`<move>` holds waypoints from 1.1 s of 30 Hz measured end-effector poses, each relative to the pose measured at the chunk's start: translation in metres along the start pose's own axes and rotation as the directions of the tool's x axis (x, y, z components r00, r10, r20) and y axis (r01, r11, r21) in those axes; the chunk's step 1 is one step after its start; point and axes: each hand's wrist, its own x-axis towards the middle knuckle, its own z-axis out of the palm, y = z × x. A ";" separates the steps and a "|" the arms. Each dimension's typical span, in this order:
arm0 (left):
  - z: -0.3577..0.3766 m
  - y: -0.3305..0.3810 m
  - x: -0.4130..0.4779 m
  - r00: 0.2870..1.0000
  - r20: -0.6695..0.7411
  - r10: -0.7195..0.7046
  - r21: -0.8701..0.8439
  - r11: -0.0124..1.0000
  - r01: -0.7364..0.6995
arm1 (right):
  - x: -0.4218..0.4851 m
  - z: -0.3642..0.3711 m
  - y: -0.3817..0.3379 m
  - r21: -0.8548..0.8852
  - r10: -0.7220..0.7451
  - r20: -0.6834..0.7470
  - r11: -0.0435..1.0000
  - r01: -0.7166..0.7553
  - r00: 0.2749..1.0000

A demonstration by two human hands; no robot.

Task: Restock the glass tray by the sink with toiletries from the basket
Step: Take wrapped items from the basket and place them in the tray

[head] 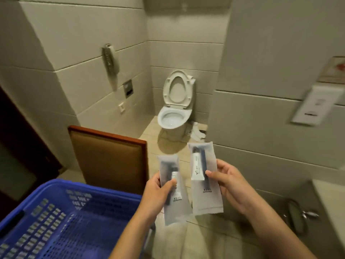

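Observation:
My left hand grips a frosted packet with a dark toothbrush and a small white tube inside. My right hand grips a second, matching toothbrush packet, held slightly higher and to the right. Both packets are upright in front of me, side by side without touching. The blue plastic basket sits at the lower left, below my left forearm; its inside shows only the slotted walls and floor. The glass tray is not in view.
A wooden chair with a brown padded back stands behind the basket. A toilet with raised lid is at the far wall. A white counter edge and a dark bin lie at the lower right. A wall phone hangs left.

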 end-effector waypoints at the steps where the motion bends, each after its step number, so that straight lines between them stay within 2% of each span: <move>1: 0.026 -0.002 -0.012 0.999 0.033 0.003 -0.008 1.000 -0.003 | -0.022 -0.022 0.002 -0.003 -0.010 -0.038 1.000 0.010 0.999; 5: 0.117 -0.012 -0.052 0.978 0.203 0.035 -0.069 0.997 -0.021 | -0.106 -0.096 0.015 -0.010 -0.023 -0.210 1.000 0.021 0.977; 8: 0.187 -0.021 -0.082 0.920 0.391 0.013 -0.048 0.999 0.006 | -0.174 -0.143 0.025 0.003 -0.046 -0.350 0.999 0.050 0.936; 13: 0.297 -0.030 -0.143 0.697 0.717 -0.008 0.037 0.999 -0.026 | -0.286 -0.202 0.046 0.022 -0.047 -0.608 0.997 0.076 0.793; 16: 0.349 -0.041 -0.180 0.535 0.843 -0.051 0.109 0.991 -0.078 | -0.347 -0.222 0.064 0.067 -0.010 -0.778 0.993 0.099 0.628; 21: 0.398 -0.053 -0.224 0.330 0.935 -0.128 0.176 0.977 -0.119 | -0.416 -0.229 0.083 0.096 0.045 -0.937 0.987 0.131 0.346; 26: 0.426 -0.046 -0.235 0.117 0.982 -0.151 0.171 0.966 -0.193 | -0.453 -0.223 0.090 0.115 0.094 -0.989 0.973 0.199 0.110; 29: 0.435 -0.041 -0.231 0.048 0.986 -0.159 0.165 0.969 -0.184 | -0.459 -0.216 0.091 0.125 0.121 -0.992 0.965 0.230 0.034; 33: 0.445 -0.045 -0.229 -0.082 0.980 -0.179 0.160 0.966 -0.204 | -0.456 -0.201 0.093 0.118 0.127 -0.992 0.958 0.260 -0.017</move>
